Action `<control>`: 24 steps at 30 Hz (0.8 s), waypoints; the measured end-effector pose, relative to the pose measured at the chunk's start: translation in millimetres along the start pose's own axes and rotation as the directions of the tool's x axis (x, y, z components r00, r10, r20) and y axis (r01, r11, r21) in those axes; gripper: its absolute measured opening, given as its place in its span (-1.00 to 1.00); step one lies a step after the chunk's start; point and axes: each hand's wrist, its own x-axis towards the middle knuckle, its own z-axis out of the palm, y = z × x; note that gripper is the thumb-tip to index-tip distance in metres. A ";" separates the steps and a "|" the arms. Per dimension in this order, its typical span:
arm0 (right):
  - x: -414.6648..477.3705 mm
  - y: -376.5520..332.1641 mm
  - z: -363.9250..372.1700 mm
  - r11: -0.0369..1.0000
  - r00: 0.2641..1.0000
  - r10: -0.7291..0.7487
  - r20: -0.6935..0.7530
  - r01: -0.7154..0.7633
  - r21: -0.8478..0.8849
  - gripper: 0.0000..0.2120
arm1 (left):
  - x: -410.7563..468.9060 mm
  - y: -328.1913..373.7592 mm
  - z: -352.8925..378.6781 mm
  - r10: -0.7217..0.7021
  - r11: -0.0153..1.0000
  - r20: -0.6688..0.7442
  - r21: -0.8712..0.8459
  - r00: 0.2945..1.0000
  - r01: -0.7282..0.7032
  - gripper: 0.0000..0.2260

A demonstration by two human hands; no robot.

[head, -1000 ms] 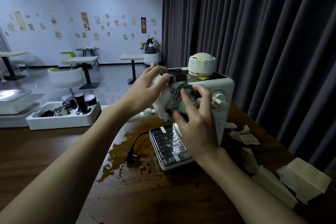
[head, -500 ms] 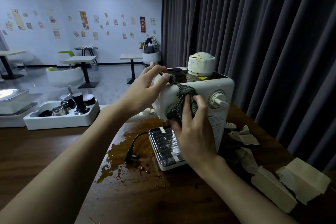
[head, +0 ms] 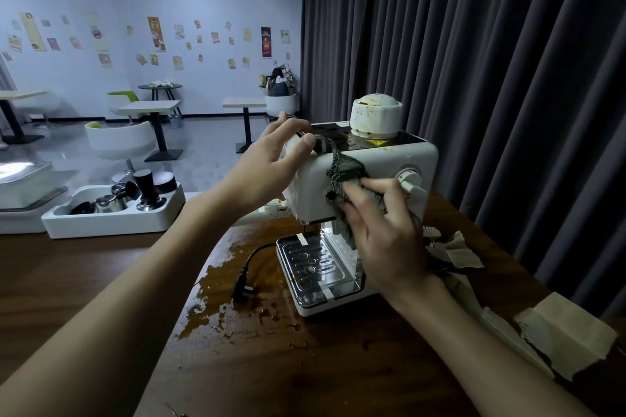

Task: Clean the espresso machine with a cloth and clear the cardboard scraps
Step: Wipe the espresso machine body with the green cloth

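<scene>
A brown spill [head: 220, 284] stains the desk [head: 305, 366] beside the machine [head: 372, 162]. The left hand [head: 271, 162] grips its top left corner; the right hand [head: 382, 230] presses a cloth [head: 345, 173] to its front. Scraps [head: 562, 332] lie right.

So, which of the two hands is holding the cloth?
The right hand holds the dark cloth against the front of the espresso machine. The left hand is bare and only grips the machine's upper left corner.

A café: small tables [head: 149, 107] with tub chairs [head: 118, 140], coffee posters [head: 266, 42] on the wall, a tamper tray [head: 111, 218]
</scene>
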 end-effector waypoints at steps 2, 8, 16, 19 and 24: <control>9.8 1.6 -1.5 0.995 0.995 0.079 -0.062 -0.076 0.058 -0.78 | 0.3 -0.5 0.4 0.004 1.000 0.001 0.004 1.000 -0.004 -0.61; -2.2 -10.7 6.4 0.950 0.961 0.261 -0.085 -0.241 0.197 -0.76 | 0.8 -1.9 1.5 0.001 1.000 -0.002 -0.006 1.000 -0.001 -0.63; 23.5 -2.3 0.3 0.921 0.937 0.335 -0.097 -0.304 0.243 -0.73 | -4.0 4.9 7.9 -0.013 0.999 -0.010 -0.043 1.000 0.012 -0.65; 11.5 -0.4 -0.3 0.967 0.978 0.211 -0.004 -0.208 0.149 -0.67 | -6.2 5.5 14.0 -0.006 0.997 -0.031 -0.080 1.000 0.004 -0.55; 5.8 19.6 -9.9 0.999 0.991 -0.027 0.129 0.024 0.024 -0.71 | -3.8 3.2 16.1 0.004 0.996 -0.059 -0.087 0.998 -0.010 -0.59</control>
